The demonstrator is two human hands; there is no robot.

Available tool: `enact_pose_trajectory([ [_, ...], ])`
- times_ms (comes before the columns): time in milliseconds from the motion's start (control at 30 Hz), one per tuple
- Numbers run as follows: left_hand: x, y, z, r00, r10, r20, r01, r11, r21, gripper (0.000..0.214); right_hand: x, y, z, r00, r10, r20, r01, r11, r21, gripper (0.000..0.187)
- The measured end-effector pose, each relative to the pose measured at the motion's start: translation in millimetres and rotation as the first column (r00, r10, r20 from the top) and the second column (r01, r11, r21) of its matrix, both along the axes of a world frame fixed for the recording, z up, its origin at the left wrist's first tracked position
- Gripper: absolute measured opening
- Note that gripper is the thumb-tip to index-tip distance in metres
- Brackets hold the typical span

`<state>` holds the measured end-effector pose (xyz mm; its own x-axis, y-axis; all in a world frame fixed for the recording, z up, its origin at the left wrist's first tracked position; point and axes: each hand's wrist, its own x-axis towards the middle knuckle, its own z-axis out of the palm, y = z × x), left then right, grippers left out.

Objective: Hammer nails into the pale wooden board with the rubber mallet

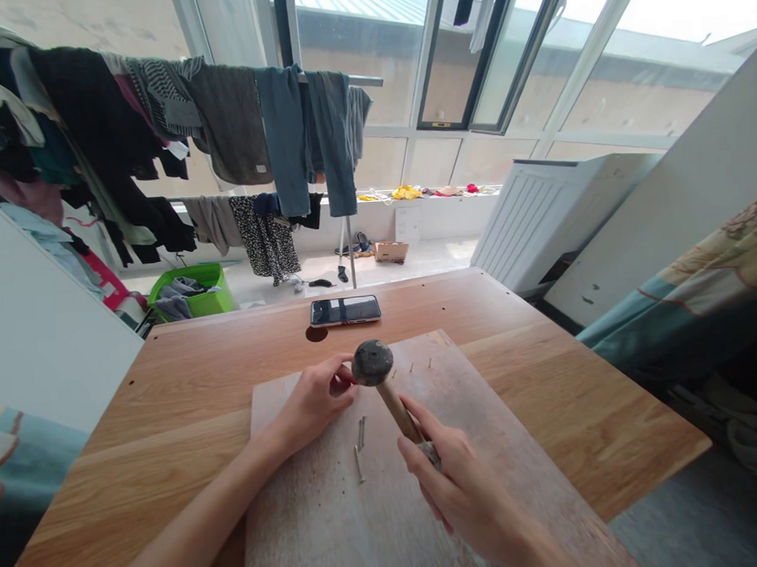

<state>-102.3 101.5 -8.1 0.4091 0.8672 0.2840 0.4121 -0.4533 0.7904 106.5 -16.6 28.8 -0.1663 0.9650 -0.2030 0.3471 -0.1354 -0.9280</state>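
Observation:
My right hand (455, 474) is wrapped round the wooden handle of a hammer (398, 411). Its dark, round head (372, 363) is raised over the far part of a worn wooden board (328, 523). Beside that head, my left hand (318, 401) rests on the board with thumb and fingers pinched together; the hammer head hides what they hold, if anything. Several thin nails (412, 367) stand upright in the board just right of the hammer head. Loose nails (359, 464) lie on the board between my two hands.
The board lies on a wood-grain table (188, 403). A phone (345, 310) lies near the far edge, beside a round hole (316, 333). Beyond are a laundry rack with clothes (231, 126), a green basket (194, 291) and a white ribbed appliance (527, 216). Curtains (689, 292) hang at right.

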Motion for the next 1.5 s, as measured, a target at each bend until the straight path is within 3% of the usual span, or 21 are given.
enact_pose_trajectory([
  [200, -6, 3, 6.8, 0.997, -0.043, -0.063, 0.041, 0.999, -0.025, 0.022, 2, 1, 3.7, 0.998, 0.052, 0.043, -0.051, 0.998, -0.021, 0.06],
  [367, -13, -20, 27.2, 0.954, -0.01, -0.299, 0.022, 0.999, 0.036, 0.015, 5, 2, -1.8, 0.999, 0.002, -0.037, -0.001, 1.0, 0.027, 0.057],
  [433, -7, -35, 35.5, 0.894, -0.066, -0.443, 0.095, 0.995, 0.043, 0.013, 7, 1, -4.9, 0.997, -0.035, -0.069, 0.037, 0.999, 0.029, 0.058],
  [567, 20, -56, 47.1, 0.701, -0.135, -0.701, 0.225, 0.974, 0.037, 0.017, 12, 0, -6.5, 0.995, -0.075, -0.069, 0.077, 0.997, 0.021, 0.059],
  [633, 32, -60, 49.6, 0.62, -0.147, -0.77, 0.268, 0.963, 0.031, 0.024, 14, -2, -5.8, 0.995, -0.077, -0.057, 0.078, 0.997, 0.016, 0.059],
  [733, 41, -63, 49.1, 0.572, -0.158, -0.805, 0.34, 0.939, 0.057, 0.031, 18, -5, -5.0, 0.996, -0.073, -0.046, 0.074, 0.997, 0.014, 0.058],
  [833, 40, -64, 47.1, 0.597, -0.164, -0.786, 0.359, 0.93, 0.078, 0.029, 20, -7, -4.5, 0.995, -0.083, -0.056, 0.084, 0.996, 0.01, 0.058],
  [900, 32, -60, 46.9, 0.667, -0.167, -0.726, 0.32, 0.944, 0.077, 0.025, 21, -7, -4.1, 0.993, -0.093, -0.069, 0.093, 0.996, 0.008, 0.057],
  [1000, 13, -44, 45.9, 0.837, -0.117, -0.535, 0.18, 0.981, 0.067, 0.022, 21, -6, -3.8, 0.992, -0.097, -0.078, 0.098, 0.995, 0.014, 0.057],
  [1100, -11, -24, 38.4, 0.962, 0.039, -0.269, -0.027, 0.998, 0.049, 0.015, 21, -6, -5.0, 0.994, -0.088, -0.068, 0.089, 0.996, 0.022, 0.056],
  [1233, -33, -11, 21.3, 0.977, 0.153, -0.15, -0.155, 0.988, 0.003, 0.011, 19, -5, -6.7, 0.995, -0.075, -0.06, 0.076, 0.997, 0.019, 0.055],
  [1500, -25, -17, 5.6, 0.994, 0.079, -0.077, -0.07, 0.992, 0.104, 0.011, 11, -3, -7.8, 0.995, -0.056, -0.077, 0.056, 0.998, 0.003, 0.057],
])
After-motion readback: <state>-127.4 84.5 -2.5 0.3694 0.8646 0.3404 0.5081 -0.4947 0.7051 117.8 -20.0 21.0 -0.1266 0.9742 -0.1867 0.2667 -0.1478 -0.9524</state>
